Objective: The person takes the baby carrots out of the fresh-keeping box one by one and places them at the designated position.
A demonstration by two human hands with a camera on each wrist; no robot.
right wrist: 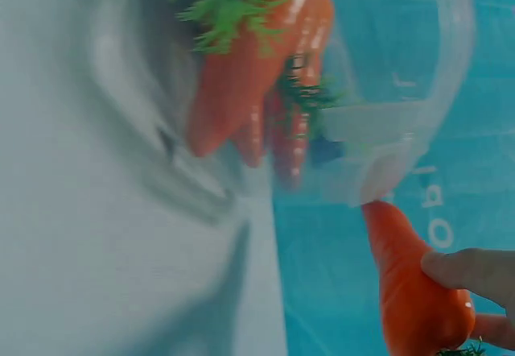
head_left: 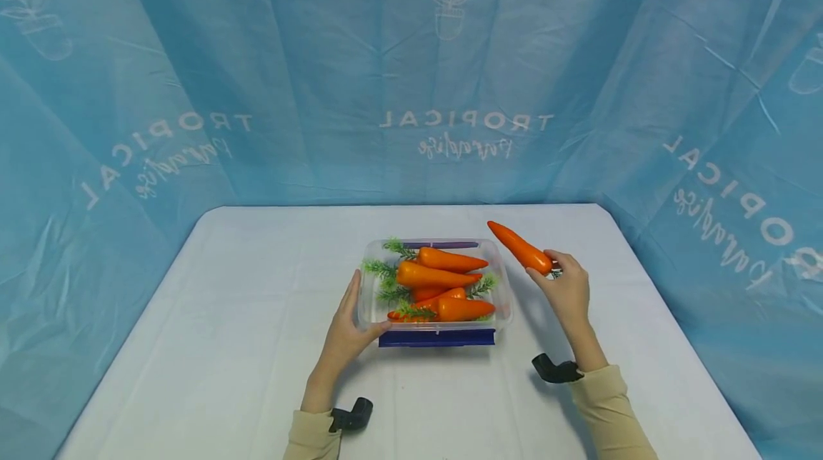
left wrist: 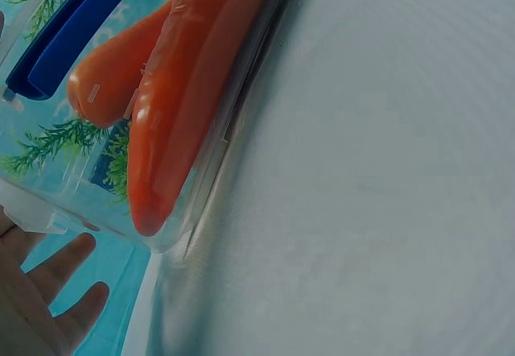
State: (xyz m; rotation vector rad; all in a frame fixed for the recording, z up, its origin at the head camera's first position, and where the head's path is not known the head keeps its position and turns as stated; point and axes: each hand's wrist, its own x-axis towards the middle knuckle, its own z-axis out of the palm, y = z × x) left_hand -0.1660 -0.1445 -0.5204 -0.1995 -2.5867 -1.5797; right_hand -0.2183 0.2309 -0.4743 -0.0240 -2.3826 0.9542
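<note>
A clear plastic container [head_left: 504, 317] with blue clips sits on the table, holding several orange carrots [head_left: 444, 276] with green leafy tops. My left hand [head_left: 347, 331] rests against its left side, fingers straight along the wall and thumb at the front corner. The left wrist view shows these fingers [left wrist: 76, 312] spread beside the container's end. Above the table, right of the container, my right hand [head_left: 566, 290] pinches one carrot [head_left: 517, 247] by its thick end. That carrot's narrow tip points up and left. In the right wrist view, the thumb presses the held carrot [right wrist: 414, 291] near its leafy top.
A white cloth covers the table [head_left: 212, 317]. Blue curtains [head_left: 334, 74] with printed lettering hang behind it and along both sides. A blue clip flap [head_left: 437, 338] sticks out from the container's front, and another blue clip [head_left: 440, 245] shows at its back.
</note>
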